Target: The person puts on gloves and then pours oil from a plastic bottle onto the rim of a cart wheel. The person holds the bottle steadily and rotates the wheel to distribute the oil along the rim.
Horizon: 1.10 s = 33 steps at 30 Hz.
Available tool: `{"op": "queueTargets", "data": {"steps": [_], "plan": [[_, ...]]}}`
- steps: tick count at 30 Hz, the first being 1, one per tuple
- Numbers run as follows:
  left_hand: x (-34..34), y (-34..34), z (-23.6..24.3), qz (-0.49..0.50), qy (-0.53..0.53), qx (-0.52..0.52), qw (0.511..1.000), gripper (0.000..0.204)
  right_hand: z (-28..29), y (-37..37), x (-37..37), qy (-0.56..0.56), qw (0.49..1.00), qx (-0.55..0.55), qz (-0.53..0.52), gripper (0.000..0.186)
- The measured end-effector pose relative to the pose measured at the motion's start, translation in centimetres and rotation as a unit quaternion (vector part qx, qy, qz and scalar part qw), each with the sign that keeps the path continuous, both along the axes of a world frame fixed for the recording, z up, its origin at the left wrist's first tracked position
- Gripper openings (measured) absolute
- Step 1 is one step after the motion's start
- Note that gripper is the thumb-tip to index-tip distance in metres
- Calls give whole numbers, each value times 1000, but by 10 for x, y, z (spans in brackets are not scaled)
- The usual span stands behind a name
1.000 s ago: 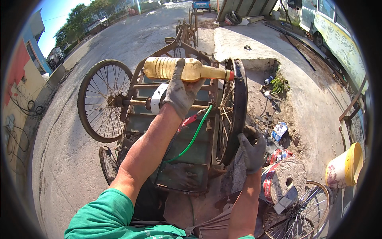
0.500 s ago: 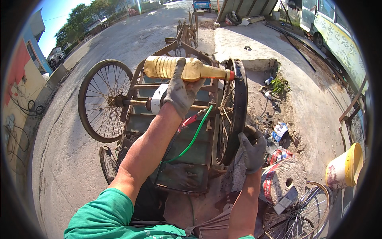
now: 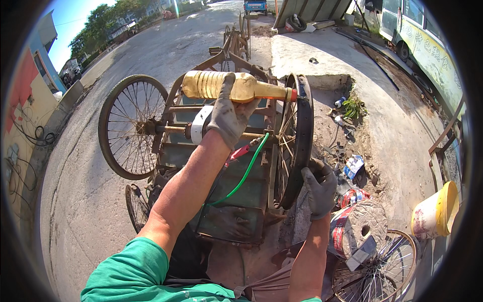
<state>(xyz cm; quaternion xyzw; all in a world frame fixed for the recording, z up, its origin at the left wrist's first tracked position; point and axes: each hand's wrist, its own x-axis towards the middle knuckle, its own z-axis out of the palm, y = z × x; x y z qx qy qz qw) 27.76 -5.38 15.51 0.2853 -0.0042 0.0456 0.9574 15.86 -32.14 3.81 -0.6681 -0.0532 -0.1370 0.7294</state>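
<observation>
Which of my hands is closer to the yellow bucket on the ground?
Right. Your right hand grips the cart wheel's tyre, left of the yellow bucket. Your left hand is farther, up holding the oil bottle.

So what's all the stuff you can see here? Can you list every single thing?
oil bottle: one, yellowish with a red tip, held sideways against the right wheel
right wheel: one, dark rim and spokes, on the tipped-up cart
left wheel: one, dark, spoked, on the cart's other side
cart frame: one, rusty metal, in the middle
green hose: one, running down the cart
bucket: one, yellow and white, far right
loose wheel: one, spoked, lying bottom right
round tin: one, red and white, beside the loose wheel
left hand: grey glove, gripping the bottle
right hand: grey glove, holding the right wheel's rim
</observation>
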Motion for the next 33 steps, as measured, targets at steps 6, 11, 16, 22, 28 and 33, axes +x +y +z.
{"op": "queueTargets", "data": {"steps": [6,11,16,22,28,33], "plan": [[-7,-5,-1,23,-6,13,1000,45,0,0,2,3,1000,3,3,31],[-8,-2,-4,6,-6,-10,1000,45,2,4,7,8,999,49,4,33],[-12,-3,-2,7,-13,-16,1000,44,0,7,9,2,997,77,13,32],[-13,-4,-1,5,-1,-16,1000,43,-5,5,11,2,997,83,9,35],[-13,0,-5,0,-13,-5,1000,45,-2,5,10,1,998,69,10,33],[-14,-2,-5,7,-14,12,1000,44,0,5,9,-1,997,73,11,33]]}}
